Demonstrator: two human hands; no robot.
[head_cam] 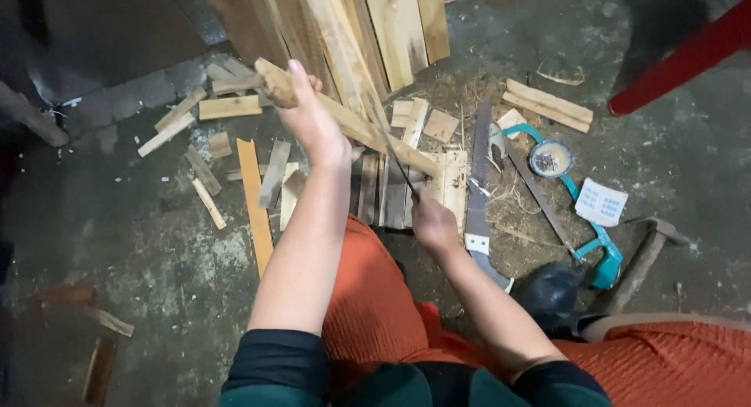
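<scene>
Hands both busy: left hand (309,114) clenched round wood strip (352,125) near its end, strip slanting twd 4 o'clock. Right hand (432,223) fisted on knife (387,141), blade crossing strip. Saw (479,196) lies just at 3 o'clock, hammer (641,258) further out.

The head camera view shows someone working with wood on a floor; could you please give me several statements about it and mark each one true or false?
1. The left hand grips a wooden stick raised above the floor. True.
2. The right hand holds a thin dark blade that reaches up to the stick. True.
3. The hand saw is in the right hand. False: it lies on the floor beside the hand, untouched.
4. The hammer lies on the right side of the floor. True.
5. The round tin of nails sits on the person's lap. False: it sits on the floor, past the saw.
6. The floor holds no offcuts. False: wood scraps lie scattered about.
</scene>
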